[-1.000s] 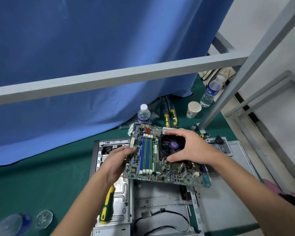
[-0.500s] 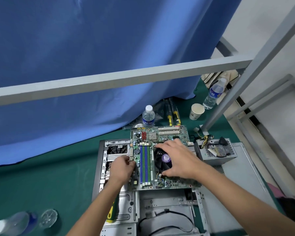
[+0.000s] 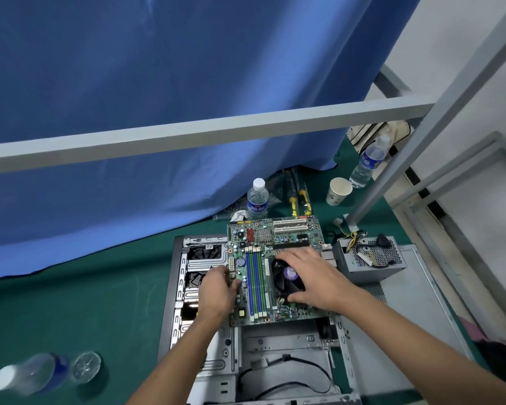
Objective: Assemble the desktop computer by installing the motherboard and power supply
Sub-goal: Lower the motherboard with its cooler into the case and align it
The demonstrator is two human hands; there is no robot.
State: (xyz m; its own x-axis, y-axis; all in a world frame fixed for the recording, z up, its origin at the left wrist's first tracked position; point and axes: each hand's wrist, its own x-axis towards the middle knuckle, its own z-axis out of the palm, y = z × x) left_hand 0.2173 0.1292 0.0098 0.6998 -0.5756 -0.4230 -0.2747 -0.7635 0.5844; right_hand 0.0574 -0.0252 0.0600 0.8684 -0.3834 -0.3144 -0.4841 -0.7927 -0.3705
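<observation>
Motherboard point(image 3: 275, 270) now lowered flat into case point(image 3: 176, 287), left hand point(image 3: 216, 293) pinching its left edge, right hand point(image 3: 313, 276) gripping the cooler point(image 3: 287, 277), long axis running away from the person.

A green printed-circuit motherboard point(image 3: 270, 267) with glossy blue and green plastic slots lies in a bare matt grey sheet-metal case point(image 3: 287, 352). To the right, a dull metal power supply point(image 3: 370, 263) shows a perforated top. Matt green cloth covers the table point(image 3: 70, 302); soft blue fabric forms the curtain point(image 3: 158, 97). A far paper cup point(image 3: 338, 190) stands by clear plastic bottles point(image 3: 257, 198).
</observation>
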